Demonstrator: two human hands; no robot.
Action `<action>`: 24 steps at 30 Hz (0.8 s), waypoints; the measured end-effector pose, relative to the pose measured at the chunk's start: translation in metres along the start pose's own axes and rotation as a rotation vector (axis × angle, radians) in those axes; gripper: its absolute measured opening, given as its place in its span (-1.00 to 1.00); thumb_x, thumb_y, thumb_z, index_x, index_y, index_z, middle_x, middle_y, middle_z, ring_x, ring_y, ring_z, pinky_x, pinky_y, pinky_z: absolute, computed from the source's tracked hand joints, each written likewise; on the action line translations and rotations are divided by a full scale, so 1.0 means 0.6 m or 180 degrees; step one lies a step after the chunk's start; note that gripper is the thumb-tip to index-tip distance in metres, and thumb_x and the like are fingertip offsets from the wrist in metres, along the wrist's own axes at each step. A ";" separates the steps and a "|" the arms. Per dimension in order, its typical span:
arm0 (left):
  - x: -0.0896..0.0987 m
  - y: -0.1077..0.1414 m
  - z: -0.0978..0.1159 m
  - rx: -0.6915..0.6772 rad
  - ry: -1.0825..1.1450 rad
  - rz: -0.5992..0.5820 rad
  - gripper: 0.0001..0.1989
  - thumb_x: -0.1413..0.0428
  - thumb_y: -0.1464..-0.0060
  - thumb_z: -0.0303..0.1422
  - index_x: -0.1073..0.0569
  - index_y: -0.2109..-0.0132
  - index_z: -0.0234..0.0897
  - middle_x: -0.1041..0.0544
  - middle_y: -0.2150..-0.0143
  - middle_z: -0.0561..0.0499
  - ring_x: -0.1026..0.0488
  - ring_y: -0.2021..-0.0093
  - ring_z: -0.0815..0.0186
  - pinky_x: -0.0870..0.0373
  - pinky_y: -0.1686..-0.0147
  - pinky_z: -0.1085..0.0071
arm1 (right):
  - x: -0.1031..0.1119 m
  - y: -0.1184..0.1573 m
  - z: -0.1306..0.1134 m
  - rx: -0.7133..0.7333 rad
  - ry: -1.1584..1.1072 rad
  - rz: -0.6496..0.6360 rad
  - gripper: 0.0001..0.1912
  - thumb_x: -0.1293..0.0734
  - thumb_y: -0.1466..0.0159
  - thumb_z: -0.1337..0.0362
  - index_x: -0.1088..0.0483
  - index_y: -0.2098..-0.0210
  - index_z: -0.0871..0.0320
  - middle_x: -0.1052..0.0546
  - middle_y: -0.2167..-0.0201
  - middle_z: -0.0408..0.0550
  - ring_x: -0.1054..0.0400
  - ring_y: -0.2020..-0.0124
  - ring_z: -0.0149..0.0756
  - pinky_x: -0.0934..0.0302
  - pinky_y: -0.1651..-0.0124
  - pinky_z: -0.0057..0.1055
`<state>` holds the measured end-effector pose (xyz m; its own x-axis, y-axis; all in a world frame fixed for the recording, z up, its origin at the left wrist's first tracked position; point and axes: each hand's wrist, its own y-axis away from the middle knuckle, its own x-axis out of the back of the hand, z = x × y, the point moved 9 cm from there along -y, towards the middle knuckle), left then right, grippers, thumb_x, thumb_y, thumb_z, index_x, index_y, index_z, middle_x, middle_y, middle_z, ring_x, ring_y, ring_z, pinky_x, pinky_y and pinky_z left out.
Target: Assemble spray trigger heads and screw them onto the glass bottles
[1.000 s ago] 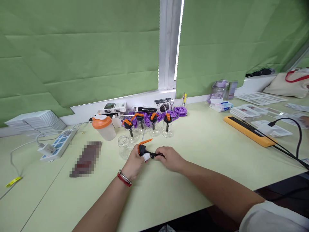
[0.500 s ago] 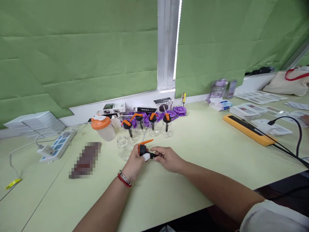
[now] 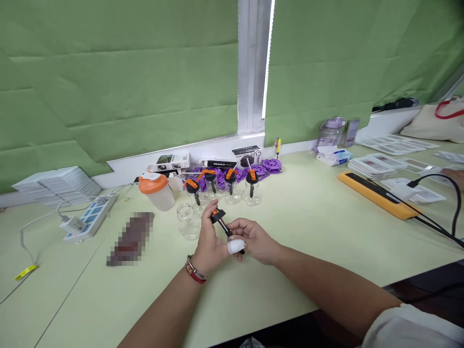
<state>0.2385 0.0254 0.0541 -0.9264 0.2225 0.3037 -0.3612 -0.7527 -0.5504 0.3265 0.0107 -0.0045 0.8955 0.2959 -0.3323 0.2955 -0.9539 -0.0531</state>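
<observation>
Between my two hands is a black-and-orange bottle top (image 3: 224,227), tilted, its dark stem pointing down to the right. My left hand (image 3: 212,244) cups the wide cap end with its fingers, and its thumb, wrapped in white, lies across the lower stem. My right hand (image 3: 255,240) has its fingers closed round the stem's lower part; the contact is partly hidden. An uncovered clear glass jar (image 3: 188,224) stands just left of my hands. Behind it are several glass jars (image 3: 252,193) with black-and-orange tops like the held one.
Purple plastic parts (image 3: 271,166) and small boxes (image 3: 173,160) lie along the wall. An orange-lidded shaker cup (image 3: 155,192) and a white power strip (image 3: 92,220) are at left. To the right are an orange power strip (image 3: 377,195), stacked cards (image 3: 369,166) and another person's hand (image 3: 455,178).
The bottle top has been turned, so its cap faces up left and its stem down right. My left fingers have opened upward along the cap, and the thumb has moved right onto the stem.
</observation>
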 end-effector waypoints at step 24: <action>-0.038 0.008 -0.008 -0.0001 -0.1108 -0.0931 0.38 -0.35 0.55 -0.17 0.26 -0.35 -0.29 0.09 -0.31 -0.33 0.15 -0.29 -0.22 0.07 -0.19 -0.13 | 0.006 0.000 0.010 -0.0288 -0.0510 -0.0100 -0.59 -0.49 -0.01 0.17 -0.29 0.27 0.21 -0.51 0.52 -0.13 -0.39 0.50 -0.42 -0.22 0.38 -0.45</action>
<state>0.2574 0.0196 0.0407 -0.6947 0.2041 0.6898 -0.6024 -0.6891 -0.4028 0.3279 0.0113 -0.0115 0.8230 0.3067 -0.4781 0.3577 -0.9337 0.0167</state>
